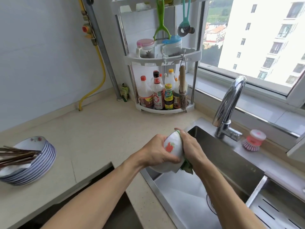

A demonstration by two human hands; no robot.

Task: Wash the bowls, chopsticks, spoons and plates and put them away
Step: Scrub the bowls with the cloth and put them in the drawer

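- My left hand [156, 150] holds the round white china bowl with a red apple picture [171, 152], fingers curled round it, tipped on its side over the shiny steel sink [231, 156].
- My right hand [192, 148] presses a green cloth [187, 166] against the bowl's open side.
- The stack of blue-striped plates [38, 161] with dark wooden chopsticks [18, 155] sits on the desk [92, 134], far to my left, so my left hand is nearer to it.

The bowl [171, 152] hid most of the green cloth [187, 166] and its own inside faced away from view. Left of the bowl, the stacked plates [33, 164] and chopsticks [18, 156] ran off the frame's edge. Behind the bowl, bottle labels on the rack [165, 103] were too small to read.
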